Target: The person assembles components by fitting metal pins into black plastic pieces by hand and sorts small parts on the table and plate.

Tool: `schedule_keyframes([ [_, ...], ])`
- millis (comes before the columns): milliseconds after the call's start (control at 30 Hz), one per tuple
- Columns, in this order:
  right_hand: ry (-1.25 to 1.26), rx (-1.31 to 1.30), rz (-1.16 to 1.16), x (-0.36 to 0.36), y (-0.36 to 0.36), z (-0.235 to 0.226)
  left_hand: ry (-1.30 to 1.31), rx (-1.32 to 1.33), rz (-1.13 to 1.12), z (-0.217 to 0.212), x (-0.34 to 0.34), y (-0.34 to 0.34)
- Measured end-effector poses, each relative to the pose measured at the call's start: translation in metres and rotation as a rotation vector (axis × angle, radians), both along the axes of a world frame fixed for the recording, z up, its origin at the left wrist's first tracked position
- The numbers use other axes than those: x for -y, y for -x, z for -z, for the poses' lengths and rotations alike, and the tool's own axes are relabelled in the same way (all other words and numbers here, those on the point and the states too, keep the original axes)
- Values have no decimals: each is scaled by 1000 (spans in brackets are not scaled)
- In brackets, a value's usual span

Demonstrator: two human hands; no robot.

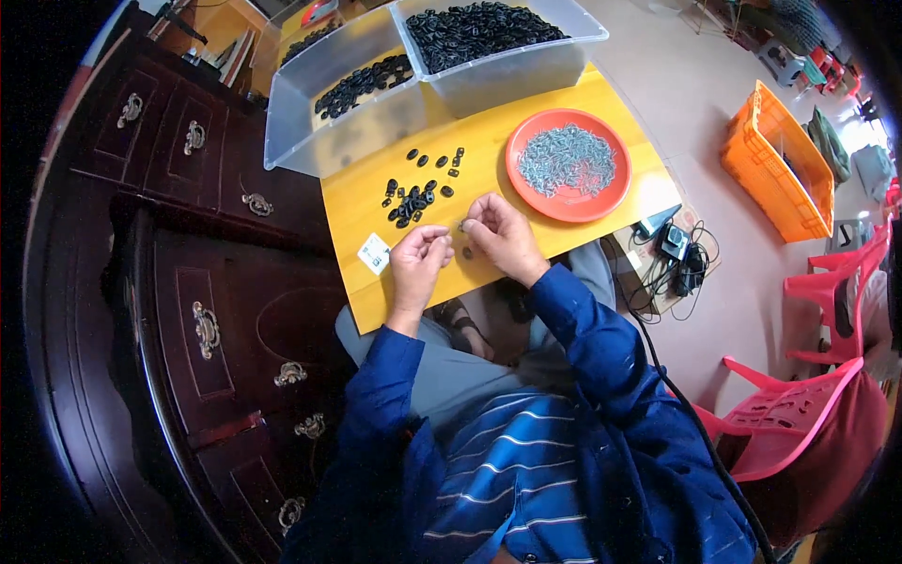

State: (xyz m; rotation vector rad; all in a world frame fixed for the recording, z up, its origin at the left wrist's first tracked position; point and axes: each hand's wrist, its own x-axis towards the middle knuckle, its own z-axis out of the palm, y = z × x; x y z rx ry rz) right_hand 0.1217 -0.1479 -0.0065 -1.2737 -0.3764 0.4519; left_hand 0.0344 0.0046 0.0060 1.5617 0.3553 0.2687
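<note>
My left hand [420,268] is closed, thumb against fingers, above the front of the yellow table [365,303]; what it pinches, if anything, is too small to tell. Close beside it my right hand [505,239] is also pinched, with a tiny dark thing at its fingertips that I cannot make out. Beyond the hands lies a loose pile of small black oval pieces [411,205], with several more scattered around it. To the right stands a red plate [519,191] heaped with small silvery screw-like parts [567,158]. A white printed card [374,253] lies left of my left hand.
Two clear plastic bins, a left one [291,124] and a right one [498,86], hold black pieces at the back. Dark drawers [202,273] flank the left. Cables with a black device [675,241], an orange crate [778,169] and pink chairs [785,423] are on the right.
</note>
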Motion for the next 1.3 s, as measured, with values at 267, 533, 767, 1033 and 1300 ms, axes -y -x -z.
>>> schedule_keyframes([
  [267,-34,2,269,-9,7,1,-617,199,41,-26,20,17],
  [533,-189,-117,197,-4,-2,-4,-780,53,17,-26,12,24],
  [767,-177,-74,156,9,-2,-4,-964,139,84,-24,-13,-41],
  [1033,-189,-83,122,10,-1,-7,-1168,165,89,-6,-27,-67],
  [1300,-175,-59,94,16,-3,1,-931,126,48,-21,-8,-42],
])
